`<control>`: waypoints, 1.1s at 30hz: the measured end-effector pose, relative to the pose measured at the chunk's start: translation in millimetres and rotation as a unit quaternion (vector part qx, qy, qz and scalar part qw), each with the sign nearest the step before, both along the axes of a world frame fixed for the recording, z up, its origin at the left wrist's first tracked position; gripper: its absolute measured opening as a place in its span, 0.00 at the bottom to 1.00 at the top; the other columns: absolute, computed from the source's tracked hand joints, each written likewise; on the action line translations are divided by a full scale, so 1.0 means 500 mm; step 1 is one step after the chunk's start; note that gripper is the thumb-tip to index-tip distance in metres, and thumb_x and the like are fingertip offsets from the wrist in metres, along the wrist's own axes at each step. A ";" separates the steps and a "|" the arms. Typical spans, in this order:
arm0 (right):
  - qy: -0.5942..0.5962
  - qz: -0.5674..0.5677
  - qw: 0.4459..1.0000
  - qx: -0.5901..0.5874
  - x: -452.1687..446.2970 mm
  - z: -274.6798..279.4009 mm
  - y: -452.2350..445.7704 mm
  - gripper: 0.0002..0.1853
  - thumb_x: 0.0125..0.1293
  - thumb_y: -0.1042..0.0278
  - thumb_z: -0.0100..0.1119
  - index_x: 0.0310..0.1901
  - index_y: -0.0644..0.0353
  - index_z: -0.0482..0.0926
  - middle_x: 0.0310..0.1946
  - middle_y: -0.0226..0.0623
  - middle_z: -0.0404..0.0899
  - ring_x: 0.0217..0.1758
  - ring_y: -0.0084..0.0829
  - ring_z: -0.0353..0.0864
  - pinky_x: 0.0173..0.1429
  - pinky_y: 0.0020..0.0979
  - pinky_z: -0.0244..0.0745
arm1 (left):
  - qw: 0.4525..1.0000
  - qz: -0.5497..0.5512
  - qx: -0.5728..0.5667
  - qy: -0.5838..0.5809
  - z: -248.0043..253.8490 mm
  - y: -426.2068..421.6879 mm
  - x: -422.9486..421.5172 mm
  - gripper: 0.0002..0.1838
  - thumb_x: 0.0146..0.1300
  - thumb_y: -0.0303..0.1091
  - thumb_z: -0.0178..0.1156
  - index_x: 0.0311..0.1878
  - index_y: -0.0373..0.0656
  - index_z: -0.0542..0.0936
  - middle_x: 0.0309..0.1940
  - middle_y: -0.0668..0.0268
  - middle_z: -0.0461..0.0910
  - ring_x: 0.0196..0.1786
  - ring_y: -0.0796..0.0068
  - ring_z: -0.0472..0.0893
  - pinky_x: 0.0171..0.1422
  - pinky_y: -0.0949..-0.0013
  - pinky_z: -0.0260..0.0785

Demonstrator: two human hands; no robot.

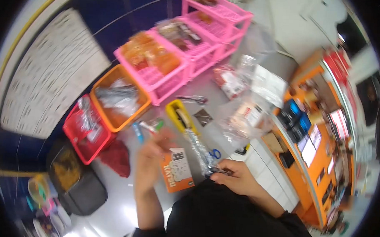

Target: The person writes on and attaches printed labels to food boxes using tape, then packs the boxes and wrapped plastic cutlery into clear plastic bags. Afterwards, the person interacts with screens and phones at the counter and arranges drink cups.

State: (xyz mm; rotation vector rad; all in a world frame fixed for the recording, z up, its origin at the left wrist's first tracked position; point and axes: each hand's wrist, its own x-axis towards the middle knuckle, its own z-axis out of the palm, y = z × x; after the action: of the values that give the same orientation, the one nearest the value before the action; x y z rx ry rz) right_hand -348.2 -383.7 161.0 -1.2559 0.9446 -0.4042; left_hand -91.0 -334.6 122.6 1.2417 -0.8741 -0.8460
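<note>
Black garment [236, 218]: nearest in head view.
Right hand [237, 175]: clamped on one end of the clear plastic packet [199, 148].
Packet's other end: near the yellow container [172, 108].
Left hand [150, 152]: apart, blurred, beside the orange-white box [180, 173]; its grip I cannot tell.

From my end I'm seeing a black top [219, 217] at six o'clock, black sleeve [296, 229] near five, forearms [149, 210] bare.

Orange box [177, 182]: is showing "KATSU" just right of the left hand [151, 157].
Box sticker [178, 156]: is bearing a barcode, print illegible.
Wall sheet [52, 76]: is hanging beyond the left hand, writing illegible.
</note>
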 end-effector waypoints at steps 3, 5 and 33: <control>-0.005 0.032 0.996 -0.086 -0.021 -0.022 -0.014 0.09 0.65 0.66 0.70 0.40 0.63 0.83 0.25 0.27 0.78 0.27 0.14 0.72 0.31 0.21 0.65 | 0.981 -0.170 0.034 0.086 -0.020 -0.011 -0.138 0.21 0.74 0.45 0.57 0.54 0.34 0.79 0.42 0.62 0.84 0.42 0.76 0.81 0.48 0.70 0.73; -0.006 0.059 0.990 -0.125 -0.047 -0.016 -0.036 0.11 0.64 0.64 0.71 0.42 0.62 0.84 0.27 0.31 0.80 0.28 0.20 0.75 0.33 0.24 0.68 | 0.967 -0.163 0.070 0.184 -0.014 -0.030 -0.170 0.08 0.72 0.32 0.60 0.44 0.35 0.81 0.42 0.64 0.84 0.42 0.80 0.80 0.49 0.76 0.71; -0.199 -0.099 0.964 -0.146 -0.393 -0.129 -0.598 0.06 0.73 0.71 0.57 0.45 0.61 0.70 0.24 0.30 0.75 0.26 0.17 0.71 0.31 0.21 0.66 | 0.711 -0.138 0.199 -0.660 -0.272 -0.526 -0.737 0.07 0.61 0.34 0.60 0.40 0.42 0.80 0.44 0.56 0.79 0.52 0.54 0.80 0.54 0.46 0.72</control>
State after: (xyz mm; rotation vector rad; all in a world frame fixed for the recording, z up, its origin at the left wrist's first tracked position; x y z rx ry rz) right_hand -544.7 -682.6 96.3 -1.2833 0.6803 -0.9447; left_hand -459.6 -597.5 -13.5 2.1648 -2.1382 -0.2134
